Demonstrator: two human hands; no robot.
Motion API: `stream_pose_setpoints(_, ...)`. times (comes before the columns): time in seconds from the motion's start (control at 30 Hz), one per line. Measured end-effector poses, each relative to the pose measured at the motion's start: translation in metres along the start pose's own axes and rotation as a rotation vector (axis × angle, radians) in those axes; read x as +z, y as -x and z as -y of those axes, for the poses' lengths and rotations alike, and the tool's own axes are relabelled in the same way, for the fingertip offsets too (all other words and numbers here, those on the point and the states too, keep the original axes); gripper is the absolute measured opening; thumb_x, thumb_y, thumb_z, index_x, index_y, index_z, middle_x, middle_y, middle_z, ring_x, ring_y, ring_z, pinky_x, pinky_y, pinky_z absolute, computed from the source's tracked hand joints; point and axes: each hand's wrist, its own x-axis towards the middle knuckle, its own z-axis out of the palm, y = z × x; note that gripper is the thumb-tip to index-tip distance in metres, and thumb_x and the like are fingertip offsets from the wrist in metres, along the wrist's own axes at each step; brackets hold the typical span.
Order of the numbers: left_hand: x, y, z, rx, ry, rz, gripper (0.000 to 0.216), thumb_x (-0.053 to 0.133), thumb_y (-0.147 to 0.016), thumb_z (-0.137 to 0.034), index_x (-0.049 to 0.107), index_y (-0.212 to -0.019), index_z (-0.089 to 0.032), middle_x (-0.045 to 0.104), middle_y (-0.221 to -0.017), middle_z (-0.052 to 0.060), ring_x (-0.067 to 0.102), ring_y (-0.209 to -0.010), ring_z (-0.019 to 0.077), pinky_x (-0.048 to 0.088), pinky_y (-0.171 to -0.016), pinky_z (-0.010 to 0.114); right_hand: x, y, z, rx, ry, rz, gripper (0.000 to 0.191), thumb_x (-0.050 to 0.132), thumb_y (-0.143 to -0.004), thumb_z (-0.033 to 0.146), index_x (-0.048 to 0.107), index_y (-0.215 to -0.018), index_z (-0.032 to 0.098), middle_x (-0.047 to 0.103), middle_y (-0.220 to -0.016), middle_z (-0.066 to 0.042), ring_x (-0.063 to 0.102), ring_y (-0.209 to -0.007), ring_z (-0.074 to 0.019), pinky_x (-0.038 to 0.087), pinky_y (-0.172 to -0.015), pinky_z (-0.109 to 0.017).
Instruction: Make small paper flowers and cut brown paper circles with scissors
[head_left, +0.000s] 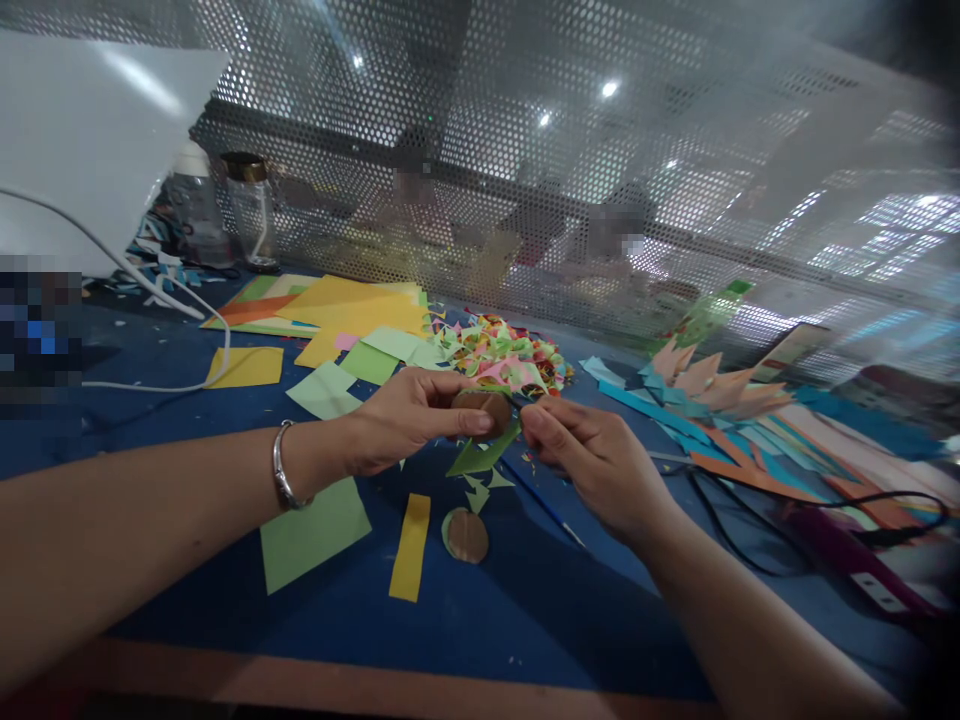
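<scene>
My left hand, with a silver bangle at the wrist, pinches a round brown cardboard disc between thumb and fingers. Green paper hangs just below that disc, close to both hands. My right hand is closed beside the disc's right edge. A thin dark tip pokes out from its fingertips, but most of what it grips is hidden. Beneath the hands lie small green scraps and a second cardboard disc with green paper showing at its edge. A yellow strip rests to the left of it.
A pile of colourful paper scraps sits behind my hands, with yellow sheets to its left. Green squares lie near my left forearm. A thin blue stick, folded paper points, a purple power strip and bottles are around.
</scene>
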Motion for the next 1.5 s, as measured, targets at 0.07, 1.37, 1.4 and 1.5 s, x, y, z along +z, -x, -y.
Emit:
stream_pose_setpoints(0.07, -0.0004, 0.0003, -0.0002, 0.002, -0.016, 0.006, 0.016, 0.082, -0.072, -0.026, 0.073, -0.074, -0.013, 0.056, -0.067, -0.003, 0.047, -0.065, 0.0080, 0.035, -0.063, 0.023, -0.0003, 0.0005, 0.0002, 0.002, 0.003, 0.009, 0.045, 0.046, -0.097, 0.054, 0.047, -0.067, 0.021, 0.038, -0.064, 0.003, 0.033, -0.054, -0.0111, 0.029, -0.048, -0.025)
stream_pose_setpoints(1.37, -0.0057, -0.0008, 0.0063, -0.007, -0.117, -0.015, 0.025, 0.083, -0.072, -0.034, 0.074, -0.084, -0.014, 0.063, -0.074, -0.002, 0.054, -0.070, 0.0101, 0.040, -0.070, 0.025, -0.0020, -0.0011, 0.0048, -0.049, 0.209, -0.022, 0.048, 0.042, -0.097, 0.056, 0.047, -0.064, 0.021, 0.043, -0.062, 0.002, 0.041, -0.059, -0.0137, 0.034, -0.057, -0.028)
stream_pose_setpoints(1.4, -0.0055, -0.0007, 0.0061, -0.010, -0.115, -0.012, 0.024, 0.083, -0.072, -0.034, 0.074, -0.083, -0.014, 0.063, -0.074, -0.002, 0.053, -0.070, 0.0100, 0.039, -0.070, 0.025, -0.0022, -0.0009, 0.0048, -0.050, 0.212, -0.022, 0.047, 0.042, -0.097, 0.055, 0.047, -0.064, 0.021, 0.043, -0.062, 0.002, 0.041, -0.060, -0.0139, 0.034, -0.057, -0.028)
stream_pose_setpoints(1.5, -0.0045, 0.0000, 0.0043, -0.025, -0.084, 0.006, 0.020, 0.082, -0.073, -0.031, 0.074, -0.081, -0.015, 0.062, -0.074, -0.002, 0.052, -0.069, 0.0091, 0.038, -0.069, 0.024, -0.0027, -0.0006, 0.0046, -0.058, 0.209, -0.018, 0.048, 0.042, -0.097, 0.056, 0.047, -0.065, 0.021, 0.043, -0.062, 0.001, 0.042, -0.060, -0.0140, 0.035, -0.057, -0.027)
